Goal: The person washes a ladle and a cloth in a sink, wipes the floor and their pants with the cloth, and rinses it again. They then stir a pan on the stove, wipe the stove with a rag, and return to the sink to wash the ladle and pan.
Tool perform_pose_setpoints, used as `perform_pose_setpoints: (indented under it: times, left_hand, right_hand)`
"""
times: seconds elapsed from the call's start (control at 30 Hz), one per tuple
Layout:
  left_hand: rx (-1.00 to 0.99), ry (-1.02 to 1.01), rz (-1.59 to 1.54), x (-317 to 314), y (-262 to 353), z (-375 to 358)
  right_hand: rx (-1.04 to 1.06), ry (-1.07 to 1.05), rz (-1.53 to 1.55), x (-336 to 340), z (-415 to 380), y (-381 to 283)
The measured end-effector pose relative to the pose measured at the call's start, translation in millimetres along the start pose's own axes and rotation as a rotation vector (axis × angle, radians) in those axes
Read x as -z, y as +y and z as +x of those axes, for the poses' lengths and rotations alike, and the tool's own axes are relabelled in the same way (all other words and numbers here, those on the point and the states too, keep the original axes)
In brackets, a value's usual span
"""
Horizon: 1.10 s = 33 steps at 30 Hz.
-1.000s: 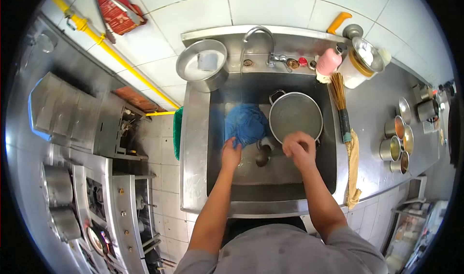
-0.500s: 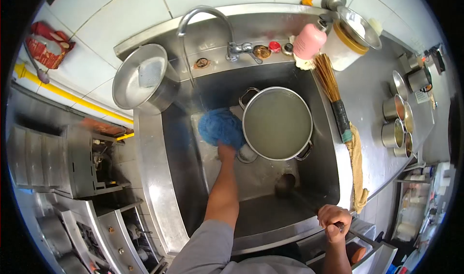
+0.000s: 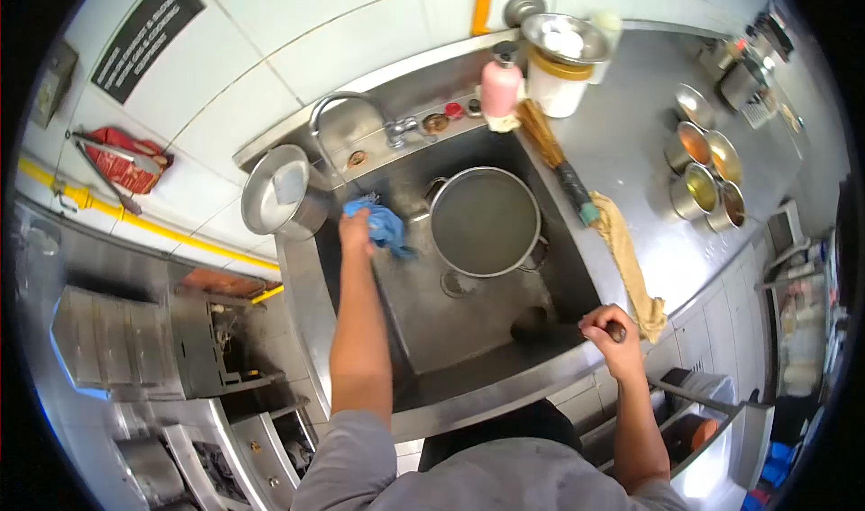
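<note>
My left hand (image 3: pixel 355 232) is closed on a blue cloth (image 3: pixel 389 230), which hangs bunched over the left side of the sink (image 3: pixel 450 331), just below the curved tap (image 3: pixel 347 96). In my right hand (image 3: pixel 614 335), at the sink's front right rim, is the handle of what looks like a dark ladle (image 3: pixel 530 324). Its round head rests low in the basin. Between my hands and farther back stands a large two-handled pot (image 3: pixel 485 223) filled with cloudy liquid. Part of the ladle's handle is hard to see against the dark sink wall.
A steel pot (image 3: pixel 286 194) stands on the left rim. Behind the sink are a pink pump bottle (image 3: pixel 501 86) and a white tub (image 3: pixel 557 92). A stick brush (image 3: pixel 559 164) and a tan cloth (image 3: pixel 631 268) lie along the right edge. Several small steel pots (image 3: pixel 694 191) stand farther right.
My left hand has lifted the blue cloth off the sink floor and moved it left, toward the tap. My right hand keeps its hold on the ladle. The view has shifted.
</note>
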<state>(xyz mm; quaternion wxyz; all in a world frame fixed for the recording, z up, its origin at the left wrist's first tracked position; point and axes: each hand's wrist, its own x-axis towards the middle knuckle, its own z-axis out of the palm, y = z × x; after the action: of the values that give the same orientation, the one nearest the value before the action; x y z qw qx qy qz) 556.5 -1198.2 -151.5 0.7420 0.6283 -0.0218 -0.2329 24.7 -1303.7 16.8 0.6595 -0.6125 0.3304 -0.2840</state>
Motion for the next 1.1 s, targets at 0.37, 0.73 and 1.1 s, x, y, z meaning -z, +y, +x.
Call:
perform_pose_setpoints:
  times: [0.37,0.73,1.1]
  left_hand:
    - [-0.095,0.006,0.041,-39,130,-46]
    - [-0.131,-0.099,0.759,-42,118,-37]
    - [-0.166,0.030,0.569,-45,142,-47]
  right_hand:
    - [-0.078,0.041,0.199,51,-33,-77]
    - [0.731,0.050,0.534,155,-101,-201]
    - [0.641,-0.134,0.228,27,-8,-143]
